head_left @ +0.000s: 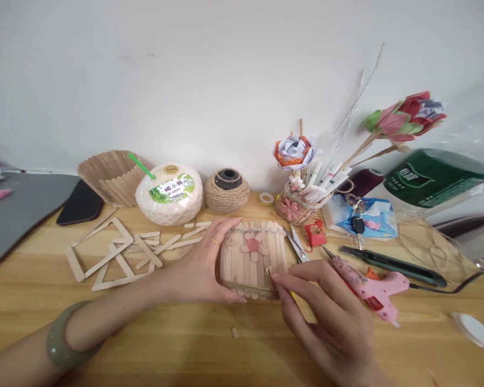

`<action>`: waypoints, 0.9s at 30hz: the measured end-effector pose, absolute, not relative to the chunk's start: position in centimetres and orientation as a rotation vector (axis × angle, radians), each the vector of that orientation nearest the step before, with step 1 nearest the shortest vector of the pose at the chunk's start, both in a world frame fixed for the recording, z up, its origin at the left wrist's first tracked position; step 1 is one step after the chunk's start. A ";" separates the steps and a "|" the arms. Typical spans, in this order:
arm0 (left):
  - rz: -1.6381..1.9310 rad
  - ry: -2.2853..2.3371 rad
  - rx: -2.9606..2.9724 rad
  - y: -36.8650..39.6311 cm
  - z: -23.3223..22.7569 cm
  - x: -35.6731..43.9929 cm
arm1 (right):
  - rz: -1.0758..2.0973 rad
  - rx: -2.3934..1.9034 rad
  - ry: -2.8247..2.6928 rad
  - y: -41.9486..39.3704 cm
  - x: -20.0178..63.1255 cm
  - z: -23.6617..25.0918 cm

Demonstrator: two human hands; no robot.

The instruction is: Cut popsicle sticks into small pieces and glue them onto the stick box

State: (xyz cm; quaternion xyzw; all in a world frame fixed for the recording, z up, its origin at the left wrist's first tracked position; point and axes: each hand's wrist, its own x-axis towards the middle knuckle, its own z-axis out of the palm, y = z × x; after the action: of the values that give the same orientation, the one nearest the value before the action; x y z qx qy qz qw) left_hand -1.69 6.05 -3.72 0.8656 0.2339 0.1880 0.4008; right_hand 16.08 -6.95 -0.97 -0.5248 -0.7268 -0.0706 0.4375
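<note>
A small panel of popsicle sticks (pixel 262 263) with a pink flower (pixel 251 246) glued on its face lies on the wooden table (pixel 185 344). My left hand (pixel 204 263) grips the panel's left edge, thumb below and fingers over the top. My right hand (pixel 326 312) pinches a tiny pale piece (pixel 268 271) against the panel's lower right part with thumb and forefinger. A green bangle (pixel 62 344) sits on my left wrist.
Loose sticks and stick frames (pixel 113 252) lie to the left. A coconut drink (pixel 169 193), twine ball (pixel 227 191) and stick fan basket (pixel 111 174) stand behind. Scissors (pixel 296 244), a pink glue gun (pixel 367 287), a utility knife (pixel 391 263) and a pen jar (pixel 300 207) are to the right.
</note>
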 end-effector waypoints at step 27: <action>0.445 0.586 2.184 5.8 -3.2 -1.5 | 0.071 -1.421 -1.691 -6.4 16.5 -0.4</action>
State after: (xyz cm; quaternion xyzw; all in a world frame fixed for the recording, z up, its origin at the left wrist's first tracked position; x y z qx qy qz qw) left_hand -1.46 5.80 -3.19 0.8660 0.2322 0.1765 0.4062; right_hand 16.48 -6.43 -0.37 -0.5744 -0.6838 0.0285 0.4491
